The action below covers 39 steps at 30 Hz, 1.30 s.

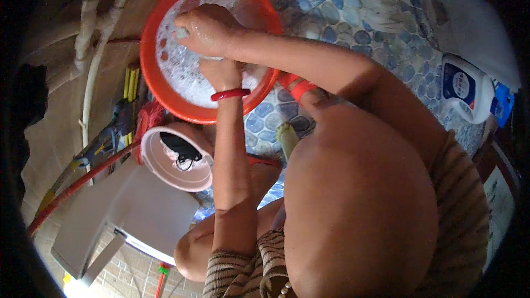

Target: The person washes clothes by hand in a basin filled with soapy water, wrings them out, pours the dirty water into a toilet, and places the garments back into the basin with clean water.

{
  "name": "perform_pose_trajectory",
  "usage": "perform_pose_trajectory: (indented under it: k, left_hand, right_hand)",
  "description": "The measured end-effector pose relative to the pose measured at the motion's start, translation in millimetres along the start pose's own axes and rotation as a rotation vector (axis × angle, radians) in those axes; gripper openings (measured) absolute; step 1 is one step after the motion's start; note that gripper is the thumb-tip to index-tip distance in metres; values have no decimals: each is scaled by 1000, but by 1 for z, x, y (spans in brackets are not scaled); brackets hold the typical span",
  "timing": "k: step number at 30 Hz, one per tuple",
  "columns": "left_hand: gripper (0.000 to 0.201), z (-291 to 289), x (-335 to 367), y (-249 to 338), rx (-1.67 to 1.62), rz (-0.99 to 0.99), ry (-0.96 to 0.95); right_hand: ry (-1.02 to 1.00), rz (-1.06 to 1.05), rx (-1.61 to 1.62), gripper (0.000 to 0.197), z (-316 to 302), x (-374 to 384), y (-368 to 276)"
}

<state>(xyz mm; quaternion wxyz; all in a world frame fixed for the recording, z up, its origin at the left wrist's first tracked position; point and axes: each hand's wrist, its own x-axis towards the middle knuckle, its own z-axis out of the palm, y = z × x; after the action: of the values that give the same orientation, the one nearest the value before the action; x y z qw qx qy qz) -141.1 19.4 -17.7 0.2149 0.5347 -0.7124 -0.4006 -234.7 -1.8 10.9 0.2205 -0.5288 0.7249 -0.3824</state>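
A red-orange plastic basin (148,60) holds water covered with white suds (175,80). Over it my right hand (208,28) is wet and closed in a fist, and a small pale bit (181,32) pokes out beside the thumb; its kind is too little shown to name. Just below it, close against the right hand, is my left hand (221,72), its fingers hidden. A whitish edge (212,58) shows between the two hands. A red bangle (230,95) circles my left wrist.
A pale pink bucket (146,152) with a black item (179,144) inside stands left of my left forearm. Near it is a large whitish plastic piece (138,204). Pipes (88,27) run along the left wall. A white detergent bottle (466,88) lies at right on the pebble-patterned floor (342,14).
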Motion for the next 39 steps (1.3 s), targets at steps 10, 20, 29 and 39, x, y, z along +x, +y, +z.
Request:
perform_pose_trajectory:
  k: [10, 20, 29, 39]
  left_hand:
    - [80, 20, -16, 63, 79, 690, -256]
    - [85, -42, 19, -52, 570, 383, -64]
    - [94, 6, 21, -142, 708, -50, -677]
    - [28, -47, 12, 5, -405, 78, -396]
  right_hand:
    - [381, 396, 1250, 68, -72, -94, 63]
    - [477, 632, -694, 71, -204, -198, 210]
    - [551, 310, -1108, 61, -177, -152, 190]
    - [-225, -437, -291, 70, -40, -48, 82]
